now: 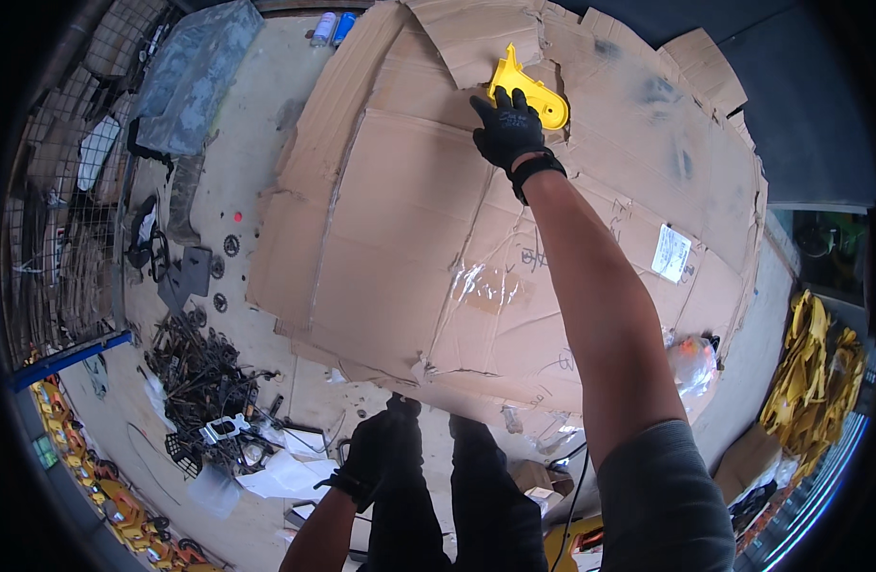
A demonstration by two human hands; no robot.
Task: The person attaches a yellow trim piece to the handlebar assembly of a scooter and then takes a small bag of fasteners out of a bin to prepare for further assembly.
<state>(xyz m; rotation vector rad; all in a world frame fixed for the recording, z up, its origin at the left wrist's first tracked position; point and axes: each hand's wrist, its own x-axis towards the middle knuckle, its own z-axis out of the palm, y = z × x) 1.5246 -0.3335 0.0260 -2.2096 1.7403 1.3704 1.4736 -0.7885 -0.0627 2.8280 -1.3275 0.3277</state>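
Observation:
A yellow plastic cover (pixel 528 88), long with a rounded end and a pointed tip, lies toward the far side of a large flattened cardboard sheet (pixel 390 238). My right hand (pixel 509 132), in a black glove, reaches out over the cardboard to it. Its fingers are spread, with the fingertips at the cover's near edge and the thumb off to the left on the cardboard side. Down by my dark trouser leg is my left hand (pixel 366 453), also black-gloved. Its fingers blend into the dark cloth, so whether it holds anything is unclear.
Left on the floor lies a heap of black metal parts (pixel 204 372), with white sheets (pixel 285 474) beside it. A wire cage (pixel 71 191) stands far left. Two spray cans (pixel 334 29) are at the back. Yellow parts (pixel 802 367) pile up right, near a clear plastic bag (pixel 693 365).

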